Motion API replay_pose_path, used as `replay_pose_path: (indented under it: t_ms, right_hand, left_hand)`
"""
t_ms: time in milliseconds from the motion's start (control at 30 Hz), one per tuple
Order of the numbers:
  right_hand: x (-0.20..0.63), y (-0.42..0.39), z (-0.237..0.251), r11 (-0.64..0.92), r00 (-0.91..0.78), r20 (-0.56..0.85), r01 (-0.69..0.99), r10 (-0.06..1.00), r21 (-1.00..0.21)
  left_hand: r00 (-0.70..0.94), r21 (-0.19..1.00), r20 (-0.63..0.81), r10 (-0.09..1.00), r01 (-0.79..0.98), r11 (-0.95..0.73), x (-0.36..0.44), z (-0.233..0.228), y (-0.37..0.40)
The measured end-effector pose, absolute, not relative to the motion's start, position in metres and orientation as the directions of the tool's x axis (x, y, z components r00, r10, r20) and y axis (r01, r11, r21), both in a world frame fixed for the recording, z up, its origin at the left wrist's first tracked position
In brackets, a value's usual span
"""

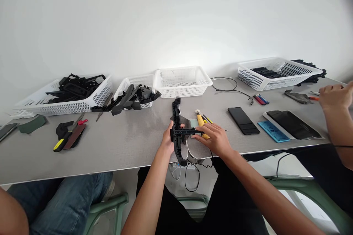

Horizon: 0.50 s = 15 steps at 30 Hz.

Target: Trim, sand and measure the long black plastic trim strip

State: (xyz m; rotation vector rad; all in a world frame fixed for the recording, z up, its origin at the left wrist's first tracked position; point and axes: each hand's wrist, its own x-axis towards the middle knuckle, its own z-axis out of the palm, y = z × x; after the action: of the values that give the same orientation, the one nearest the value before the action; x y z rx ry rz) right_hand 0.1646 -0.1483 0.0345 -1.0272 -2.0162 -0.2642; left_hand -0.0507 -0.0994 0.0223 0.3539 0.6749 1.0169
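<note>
A long black plastic part (177,132) lay lengthwise at the near edge of the grey table (124,147), its far end pointing towards the baskets and its near end overhanging the edge. A black caliper (187,131) was set crosswise over it. The left hand (167,140) was closed around the part's left side, thumb on top. The right hand (213,137) rested on the caliper's beam, fingers curled over it and pinching it lightly; a yellow-handled tool (202,120) lay just beyond and partly beneath that hand. A small green pad (193,122) sat under the work, just beside the part.

Thin cables (191,172) hung from the table edge below the hands.

Further back, an empty white basket (180,80) stood directly behind the part. To its left, a smaller basket (135,82) spilled black parts onto the table, and a third basket (91,99) held more black frames. Near the left edge lay a yellow-handled knife (62,141) and a black glove (62,129).

To the right were a dark phone (243,120), a blue tray (273,131), a tablet (292,125) and a fourth basket (275,75). Another person's hand (335,97) hovered above the far right of the table. A second person's jeans-clad leg (68,194) showed at lower left.
</note>
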Motion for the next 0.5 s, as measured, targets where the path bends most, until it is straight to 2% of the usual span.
replay_pose_path:
  t_ms: [233, 500]
  right_hand:
    - [0.1642, -0.1486, 0.0344, 0.642, -0.314, 0.756, 0.745, 0.574, -0.178]
    - [0.1658, -0.1483, 0.0306, 0.611, -0.305, 0.712, 0.762, 0.632, -0.216]
  left_hand:
    - [0.359, 0.567, -0.341, 0.869, -0.659, 0.495, -0.0527, 0.02, -0.0979]
    - [0.348, 0.569, -0.354, 0.868, -0.657, 0.495, -0.0514, 0.0242, -0.0986]
